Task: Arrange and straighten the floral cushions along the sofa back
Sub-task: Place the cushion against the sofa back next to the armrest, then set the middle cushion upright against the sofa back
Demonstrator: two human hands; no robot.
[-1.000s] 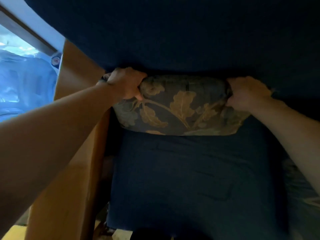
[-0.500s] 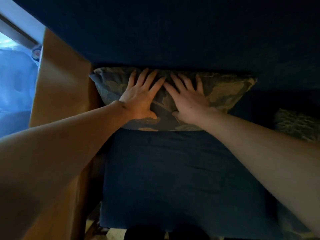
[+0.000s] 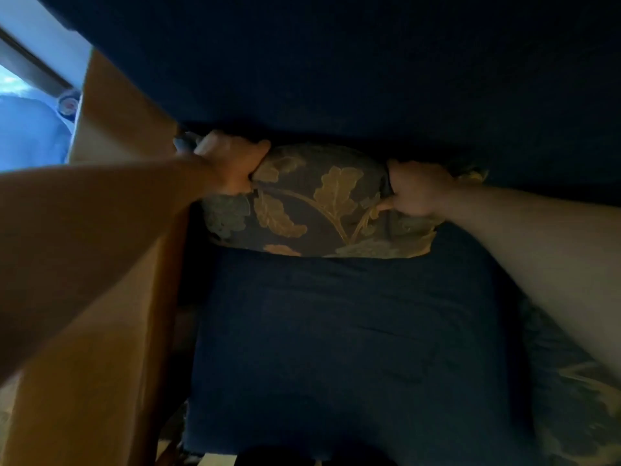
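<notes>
Half a second ago both palms lay flat on the middle of the cushion (image 3: 319, 203); now the left hand (image 3: 228, 163) and right hand (image 3: 415, 190) have moved out to its 2 upper corners, fingers closed around bunched fabric. The cushion stands against the sofa back (image 3: 336, 68) at 12 o'clock, resting on the seat (image 3: 336, 331), its long axis running 9 to 3. The left hand sits slightly higher (the top edge looks tilted), so levelling probably falls to the right hand. Another cushion (image 3: 571, 398) lies at 4 o'clock.

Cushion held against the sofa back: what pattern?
Golden leaves and curling stems on dark fabric, cushion, head view.
</notes>
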